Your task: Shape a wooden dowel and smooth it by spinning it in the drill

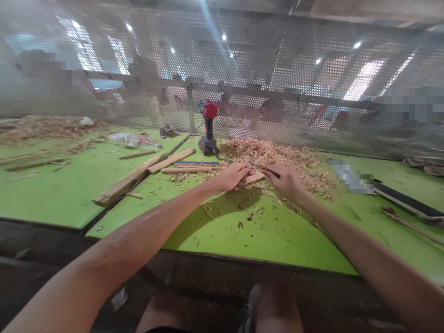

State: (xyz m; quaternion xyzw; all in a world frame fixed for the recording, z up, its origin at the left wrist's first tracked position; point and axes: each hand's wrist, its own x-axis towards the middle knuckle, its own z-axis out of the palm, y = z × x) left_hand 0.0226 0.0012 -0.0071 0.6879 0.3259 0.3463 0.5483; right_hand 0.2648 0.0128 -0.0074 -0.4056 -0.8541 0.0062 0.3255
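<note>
My left hand [236,176] is closed around a pale strip of wood [255,178], whose end sticks out toward the right. In my right hand [286,181] is a thin carving knife [258,166] with a brownish handle; its narrow blade points left, just above the wood and close to my left fingers. Both hands are low over the green table [215,231]. Behind them lies a heap of curly wood shavings [274,152]. The finger grip on each hand is partly hidden by the hand itself.
A red and black cordless drill [208,125] stands upright behind my left hand. Left of it are wooden sticks [189,170], a longer wooden bar [128,182] and a plastic bottle [133,140]. A perforated metal screen [243,78] rises along the back; a black-handled tool [409,200] lies right.
</note>
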